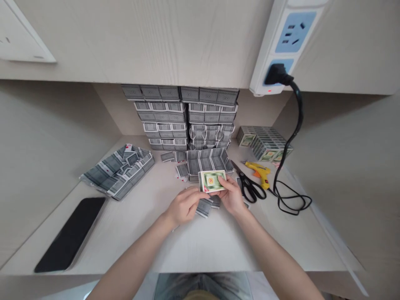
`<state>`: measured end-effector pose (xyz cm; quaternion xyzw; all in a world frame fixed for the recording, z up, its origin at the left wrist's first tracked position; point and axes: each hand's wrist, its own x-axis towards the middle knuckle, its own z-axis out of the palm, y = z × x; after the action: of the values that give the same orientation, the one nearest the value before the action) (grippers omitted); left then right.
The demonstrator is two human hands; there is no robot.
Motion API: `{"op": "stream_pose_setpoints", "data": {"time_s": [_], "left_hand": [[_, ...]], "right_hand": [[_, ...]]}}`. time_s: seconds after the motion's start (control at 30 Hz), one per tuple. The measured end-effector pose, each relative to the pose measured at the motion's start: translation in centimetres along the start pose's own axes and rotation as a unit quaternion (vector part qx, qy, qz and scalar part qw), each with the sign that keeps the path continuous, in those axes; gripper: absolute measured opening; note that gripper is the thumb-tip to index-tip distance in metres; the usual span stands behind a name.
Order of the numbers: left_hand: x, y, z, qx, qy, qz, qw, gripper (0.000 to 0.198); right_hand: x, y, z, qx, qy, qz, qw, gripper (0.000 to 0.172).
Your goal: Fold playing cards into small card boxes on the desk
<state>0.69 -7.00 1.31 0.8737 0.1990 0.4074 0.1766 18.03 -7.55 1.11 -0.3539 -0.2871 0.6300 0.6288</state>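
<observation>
My right hand (231,196) grips a green and white playing-card box (210,181), thumb on its front face. At the box's lower left corner, the thumb and forefinger of my left hand (185,204) are pinched together; its other fingers are curled in. Just behind the box stands an open tray built of grey-backed playing cards (208,160). Beneath my hands lie a few loose grey-backed cards (203,207), partly hidden. More loose cards (181,170) are scattered left of the tray.
Stacked card-built trays (165,118) stand at the back. To the left are another card tray (133,181) with cards inside and a black phone-like slab (71,235). Black scissors (250,187), a yellow glue gun (261,171), its cord (300,116) and card boxes (265,143) occupy the right.
</observation>
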Motion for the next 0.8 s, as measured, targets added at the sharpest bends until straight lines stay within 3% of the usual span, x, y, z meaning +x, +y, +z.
{"op": "stream_pose_setpoints", "data": {"time_s": [0.17, 0.47, 0.63, 0.8], "left_hand": [[-0.2, -0.2, 0.2, 0.015, 0.021, 0.016, 1.0, 0.02], [0.1, -1.0, 0.1, 0.137, 0.008, -0.067, 0.988, 0.036], [0.0, -0.5, 0.2, 0.079, 0.072, -0.078, 0.991, 0.041], [0.5, 0.4, 0.0, -0.024, 0.098, -0.129, 0.987, 0.028]], "right_hand": [[-0.1, -0.3, -0.1, -0.019, 0.034, -0.021, 0.999, 0.026], [-0.2, -0.7, -0.3, -0.065, 0.043, -0.029, 0.997, 0.031], [-0.5, -0.8, 0.1, -0.117, 0.058, -0.033, 0.991, 0.03], [-0.6, -0.9, 0.2, -0.149, 0.065, -0.036, 0.986, 0.035]]}}
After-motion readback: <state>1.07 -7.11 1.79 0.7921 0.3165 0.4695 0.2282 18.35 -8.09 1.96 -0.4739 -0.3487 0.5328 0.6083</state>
